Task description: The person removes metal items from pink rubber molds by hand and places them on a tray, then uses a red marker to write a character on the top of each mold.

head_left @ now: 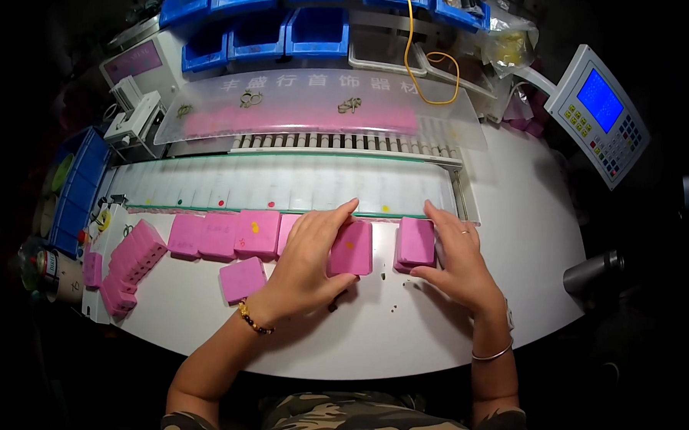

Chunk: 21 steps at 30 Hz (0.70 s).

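Pink rubbery-looking blocks stand on the white table. My left hand (310,248) is curved around a pink block with an orange mark (352,248), fingers at its far edge and thumb at its near edge. To the right, my right hand (464,265) is wrapped round the right side of another pink block (415,241), which appears to rest on a second one. A gap of bare table separates the two. A row of pink blocks (219,235) reaches left from my left hand, which partly hides its last piece. A loose pink block (242,280) lies nearer me.
A green-edged white conveyor strip (300,184) with coloured dots runs behind the blocks. Further back are rollers (348,143), a clear cover (304,94) and blue bins (316,33). More pink blocks (137,252) stand left. A control panel (599,111) is at right; dark crumbs (393,306) lie near my hands.
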Tool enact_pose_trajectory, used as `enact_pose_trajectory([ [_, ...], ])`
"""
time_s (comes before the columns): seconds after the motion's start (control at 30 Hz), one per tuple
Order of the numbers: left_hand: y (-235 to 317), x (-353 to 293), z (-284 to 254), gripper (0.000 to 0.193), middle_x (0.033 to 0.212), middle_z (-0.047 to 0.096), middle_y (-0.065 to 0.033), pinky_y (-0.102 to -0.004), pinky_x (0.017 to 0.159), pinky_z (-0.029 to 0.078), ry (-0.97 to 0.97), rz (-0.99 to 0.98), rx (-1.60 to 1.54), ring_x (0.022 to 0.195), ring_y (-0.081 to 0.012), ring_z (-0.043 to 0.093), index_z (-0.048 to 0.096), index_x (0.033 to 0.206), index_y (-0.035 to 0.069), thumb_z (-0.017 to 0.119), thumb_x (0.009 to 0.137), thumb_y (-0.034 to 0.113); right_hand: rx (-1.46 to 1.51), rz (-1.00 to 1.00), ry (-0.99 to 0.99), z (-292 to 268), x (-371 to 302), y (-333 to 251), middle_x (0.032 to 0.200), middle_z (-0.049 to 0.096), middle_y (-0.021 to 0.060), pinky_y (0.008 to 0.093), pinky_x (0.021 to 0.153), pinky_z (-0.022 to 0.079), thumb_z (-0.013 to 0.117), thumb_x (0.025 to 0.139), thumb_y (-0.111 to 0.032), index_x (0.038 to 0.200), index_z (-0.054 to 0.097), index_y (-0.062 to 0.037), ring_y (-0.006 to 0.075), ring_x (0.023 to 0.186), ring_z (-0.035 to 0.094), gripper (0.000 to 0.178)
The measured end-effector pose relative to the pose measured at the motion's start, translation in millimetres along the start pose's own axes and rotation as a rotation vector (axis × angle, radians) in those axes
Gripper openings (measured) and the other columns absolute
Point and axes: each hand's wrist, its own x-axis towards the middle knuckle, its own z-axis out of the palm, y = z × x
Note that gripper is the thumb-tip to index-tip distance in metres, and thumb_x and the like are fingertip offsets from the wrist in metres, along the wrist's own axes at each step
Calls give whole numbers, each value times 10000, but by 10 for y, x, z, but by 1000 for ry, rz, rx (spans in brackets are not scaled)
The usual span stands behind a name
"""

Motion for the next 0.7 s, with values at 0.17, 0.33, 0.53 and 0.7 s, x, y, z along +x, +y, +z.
enact_pose_trajectory([
  [0.17,58,-63,-15,935,1239,550,-158,-409,1049,382,65,43,-33,1166,-307,526,352,1466,28,800,647,71,-95,-79,-48,41,57,0,1303,534,193,477,1136,233,837,663,-208,1410,430,-15,339,1261,466,872],
  [0.33,44,-178,-49,934,1239,549,-158,-411,1003,419,130,-32,-83,1169,-306,521,338,1471,32,798,658,46,74,1,208,-105,20,9,1224,552,175,432,1060,367,775,642,-98,1387,446,-7,327,1183,500,820],
  [0.53,20,-225,-18,944,1255,545,-151,-395,1025,429,211,-92,-172,1183,-282,529,333,1475,32,799,655,45,157,70,424,-286,59,-102,1235,513,132,364,1031,401,719,639,-39,1363,489,-1,282,1186,495,761],
  [0.7,48,-224,6,940,1262,542,-145,-393,1035,425,227,-95,-241,1190,-269,530,325,1481,31,788,663,47,5,-62,185,-197,98,-151,1209,518,148,402,1058,373,746,653,-131,1314,529,2,323,1165,484,708],
])
